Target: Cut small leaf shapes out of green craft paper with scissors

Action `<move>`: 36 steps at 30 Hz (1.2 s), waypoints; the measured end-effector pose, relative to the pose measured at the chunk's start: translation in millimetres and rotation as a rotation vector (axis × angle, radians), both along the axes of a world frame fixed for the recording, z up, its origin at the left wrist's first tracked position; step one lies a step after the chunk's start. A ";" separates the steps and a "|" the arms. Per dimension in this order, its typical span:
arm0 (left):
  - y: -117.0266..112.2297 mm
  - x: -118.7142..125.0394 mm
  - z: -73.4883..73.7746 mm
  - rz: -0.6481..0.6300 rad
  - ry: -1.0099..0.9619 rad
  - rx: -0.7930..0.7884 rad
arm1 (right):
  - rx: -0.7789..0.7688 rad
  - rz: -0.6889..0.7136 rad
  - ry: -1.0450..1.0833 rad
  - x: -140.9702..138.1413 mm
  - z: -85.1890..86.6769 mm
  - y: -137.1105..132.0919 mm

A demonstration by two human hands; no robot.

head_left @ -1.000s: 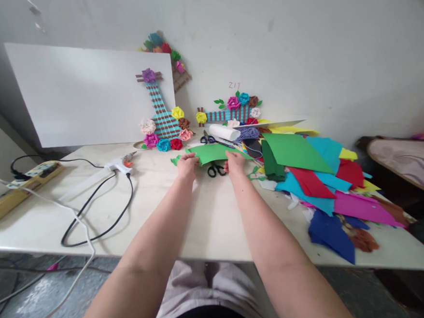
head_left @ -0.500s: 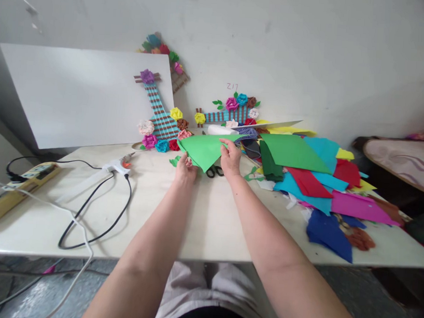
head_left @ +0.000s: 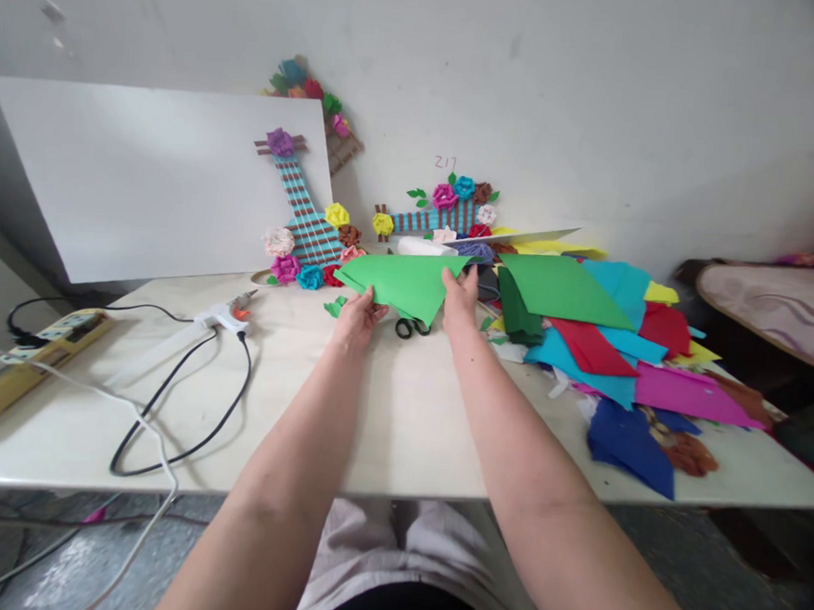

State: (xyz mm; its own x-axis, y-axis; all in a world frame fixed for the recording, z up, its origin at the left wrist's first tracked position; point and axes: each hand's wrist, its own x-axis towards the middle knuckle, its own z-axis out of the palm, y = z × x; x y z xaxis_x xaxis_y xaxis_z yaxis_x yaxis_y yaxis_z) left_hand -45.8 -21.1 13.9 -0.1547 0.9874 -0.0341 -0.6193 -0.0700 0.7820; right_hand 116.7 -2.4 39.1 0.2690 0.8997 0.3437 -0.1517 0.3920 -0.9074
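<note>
Both of my hands hold a light green sheet of paper (head_left: pixel 401 281) lifted off the white table (head_left: pixel 399 416). My left hand (head_left: pixel 356 318) grips its lower left edge. My right hand (head_left: pixel 460 301) pinches its right edge near the top corner. Black-handled scissors (head_left: pixel 412 328) lie on the table just under the sheet, between my hands.
A heap of coloured sheets (head_left: pixel 606 347) covers the table's right side. A glue gun (head_left: pixel 229 311) with a black cord lies at the left, near a power strip (head_left: pixel 34 353). Paper-flower guitar crafts (head_left: pixel 307 228) and a white board (head_left: pixel 158 176) lean against the wall.
The green sheet was lifted off the table and turned; my right hand moved right along its edge, and the scissors beneath it came into view.
</note>
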 end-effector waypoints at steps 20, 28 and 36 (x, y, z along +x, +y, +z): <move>8.2 3.7 -7.6 0.039 -0.086 0.004 | -0.243 0.160 -0.099 18.8 -25.2 5.8; 9.5 5.6 -8.2 -0.030 -0.135 0.003 | -0.029 0.238 0.084 14.2 -24.5 3.8; 3.0 13.9 -6.3 -0.089 -0.173 0.043 | -0.195 0.078 0.120 16.3 -17.0 1.4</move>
